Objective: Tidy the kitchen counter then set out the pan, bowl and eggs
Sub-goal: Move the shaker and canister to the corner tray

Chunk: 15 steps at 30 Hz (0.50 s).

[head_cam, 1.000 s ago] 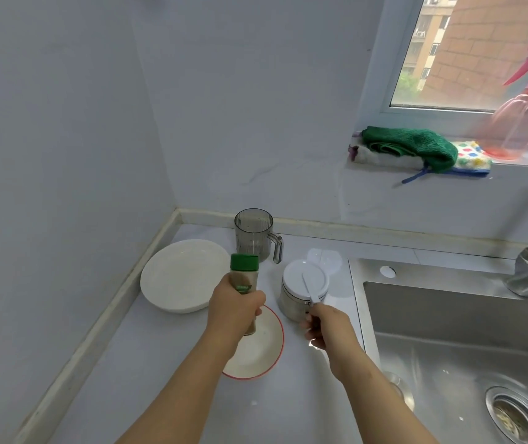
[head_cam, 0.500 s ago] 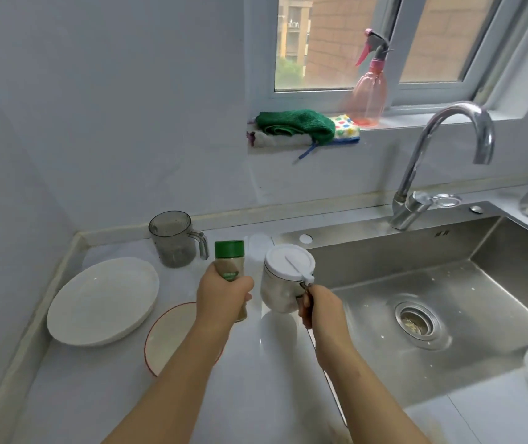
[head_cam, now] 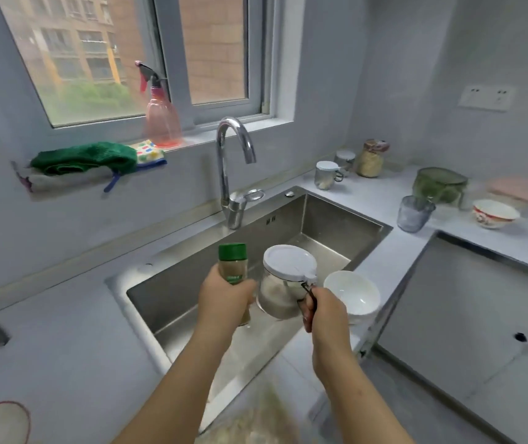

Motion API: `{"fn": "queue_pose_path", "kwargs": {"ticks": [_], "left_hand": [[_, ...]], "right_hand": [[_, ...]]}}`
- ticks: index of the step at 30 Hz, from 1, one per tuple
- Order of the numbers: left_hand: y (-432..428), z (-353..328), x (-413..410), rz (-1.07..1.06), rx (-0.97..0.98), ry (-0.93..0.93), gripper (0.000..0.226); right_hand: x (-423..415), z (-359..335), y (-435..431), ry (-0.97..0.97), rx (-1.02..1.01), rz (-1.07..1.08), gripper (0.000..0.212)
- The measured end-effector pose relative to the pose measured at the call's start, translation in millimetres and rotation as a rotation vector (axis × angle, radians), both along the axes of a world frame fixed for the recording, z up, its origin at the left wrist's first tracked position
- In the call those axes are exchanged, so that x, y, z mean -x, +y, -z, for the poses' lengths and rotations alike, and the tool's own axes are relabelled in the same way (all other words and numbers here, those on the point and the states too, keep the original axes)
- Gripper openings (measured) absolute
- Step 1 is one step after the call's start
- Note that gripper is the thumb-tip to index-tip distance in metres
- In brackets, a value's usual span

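Now, over the sink [head_cam: 336,216], my left hand [head_cam: 227,298] clamps the bottle [head_cam: 233,265], my right hand [head_cam: 325,312] the handle of the jar [head_cam: 283,283], to tidy both.

- We log a spice bottle [head_cam: 233,272] with a green cap, green label and brownish fill. It is upright and off the surface, gripped round its lower body by the left hand [head_cam: 224,299] above the sink [head_cam: 336,216].
- The canister [head_cam: 283,283] has a clear body, flat white lid and pale fill. It leans a little, held by its side handle in the right hand [head_cam: 323,310], just at 3 o'clock of the bottle.
- The plain white bowl [head_cam: 352,294] sits mouth up at 3 o'clock of the canister, by the sink's right edge.
- We see a patterned bowl [head_cam: 494,214], white with red motif, upright at 2 o'clock, well apart.
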State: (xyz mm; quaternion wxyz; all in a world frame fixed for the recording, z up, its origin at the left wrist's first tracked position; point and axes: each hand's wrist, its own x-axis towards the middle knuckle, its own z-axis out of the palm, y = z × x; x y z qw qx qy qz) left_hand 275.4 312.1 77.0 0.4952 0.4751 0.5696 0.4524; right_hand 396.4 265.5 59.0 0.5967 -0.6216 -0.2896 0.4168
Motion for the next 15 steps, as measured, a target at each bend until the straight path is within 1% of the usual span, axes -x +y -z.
{"fn": "queue_pose_path", "kwargs": {"ticks": [4, 9, 11, 15], "left_hand": [[-5.2, -12.5, -88.7, 0.146, -0.048, -0.026, 0.024], [-19.5, -21.1, -200.8, 0.318, -0.054, -0.078, 0.021], [-28.7, -20.0, -244.6, 0.376, -0.051, -0.083, 0.020], [-57.7, -14.4, -330.5, 0.559, -0.022, -0.073, 0.018]], "right_hand": [[-79.3, -12.1, -18.1, -0.033, -0.063, 0.117, 0.030], [-181.3, -18.2, -50.6, -0.040, -0.111, 0.279, 0.038], [-217.9, -18.9, -70.0, -0.031, -0.103, 0.367, 0.039], [-287.4, -11.5, -116.1, -0.025, -0.068, 0.572, 0.037]]}}
